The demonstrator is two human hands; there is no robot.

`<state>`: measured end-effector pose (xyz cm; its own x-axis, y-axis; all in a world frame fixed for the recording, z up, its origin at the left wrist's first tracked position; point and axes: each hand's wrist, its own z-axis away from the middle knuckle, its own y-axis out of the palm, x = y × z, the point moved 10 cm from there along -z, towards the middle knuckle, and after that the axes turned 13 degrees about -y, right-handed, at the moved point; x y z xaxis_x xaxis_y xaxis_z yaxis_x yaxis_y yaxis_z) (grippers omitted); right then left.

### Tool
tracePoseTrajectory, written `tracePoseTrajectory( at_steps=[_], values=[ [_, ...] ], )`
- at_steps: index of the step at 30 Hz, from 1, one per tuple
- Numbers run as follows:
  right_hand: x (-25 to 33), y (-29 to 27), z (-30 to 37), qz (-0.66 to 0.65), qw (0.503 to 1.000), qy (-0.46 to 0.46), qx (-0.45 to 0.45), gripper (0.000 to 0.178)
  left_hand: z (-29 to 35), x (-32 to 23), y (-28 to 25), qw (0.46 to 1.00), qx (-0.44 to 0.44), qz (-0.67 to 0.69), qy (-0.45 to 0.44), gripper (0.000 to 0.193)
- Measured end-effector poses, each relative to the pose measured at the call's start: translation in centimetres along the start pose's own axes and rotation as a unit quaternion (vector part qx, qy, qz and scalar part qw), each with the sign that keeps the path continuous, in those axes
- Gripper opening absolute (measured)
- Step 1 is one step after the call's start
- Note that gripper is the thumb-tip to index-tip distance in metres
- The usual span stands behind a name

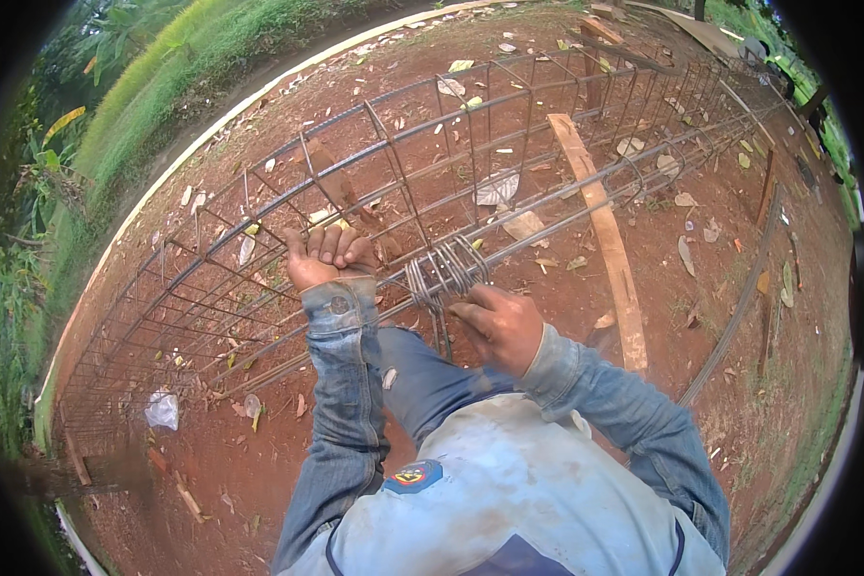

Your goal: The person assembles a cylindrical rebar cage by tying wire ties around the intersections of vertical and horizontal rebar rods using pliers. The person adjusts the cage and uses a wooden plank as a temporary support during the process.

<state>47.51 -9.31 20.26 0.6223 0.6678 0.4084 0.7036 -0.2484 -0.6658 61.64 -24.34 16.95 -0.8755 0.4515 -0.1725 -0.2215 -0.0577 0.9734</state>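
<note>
A long cage of steel reinforcing bars (pixel 394 144) with square stirrups runs from the lower left to the upper right. My left hand (pixel 328 254) is closed at the cage's near side, fingers curled; what lies inside them is hidden. Right of it, a bunch of loose stirrups (pixel 446 269) hangs close together around the near long bars. My right hand (pixel 499 324) is just below and right of this bunch, its fingers bent together against the stirrups' lower part. I cannot make out what they pinch.
A wooden plank (pixel 600 240) lies across beneath the near bars. Loose long rods (pixel 739 307) rest on the red soil at the right. Dry leaves and a clear plastic bag (pixel 162 410) are scattered about. A pale edging strip (pixel 197 144) borders grass at the far left.
</note>
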Motion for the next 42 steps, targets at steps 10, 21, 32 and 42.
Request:
tracePoseTrajectory(
  at_steps=[10, 21, 32, 42],
  values=[
    [-6.3, 7.4, 2.7, -0.422, 0.871, 0.141, 0.206, 0.026, 2.4, 2.6, 6.5, 0.958, 0.271, -0.093, 0.001, 0.053],
    [-6.0, 4.7, 2.0, -0.125, 0.986, 0.112, -0.014, 0.017, -1.0, 2.9, 0.4, 0.993, 0.027, -0.098, -0.053, 0.053],
    [-6.8, 7.1, 2.0, -0.5, 0.834, 0.193, 0.131, 0.025, 0.9, 1.8, 4.2, 0.964, 0.246, -0.092, -0.032, 0.053],
    [-3.0, 4.8, 0.6, 0.033, 0.999, -0.034, -0.017, 0.015, 1.8, -1.3, 0.8, 0.995, 0.067, -0.022, 0.067, 0.055]
  ],
)
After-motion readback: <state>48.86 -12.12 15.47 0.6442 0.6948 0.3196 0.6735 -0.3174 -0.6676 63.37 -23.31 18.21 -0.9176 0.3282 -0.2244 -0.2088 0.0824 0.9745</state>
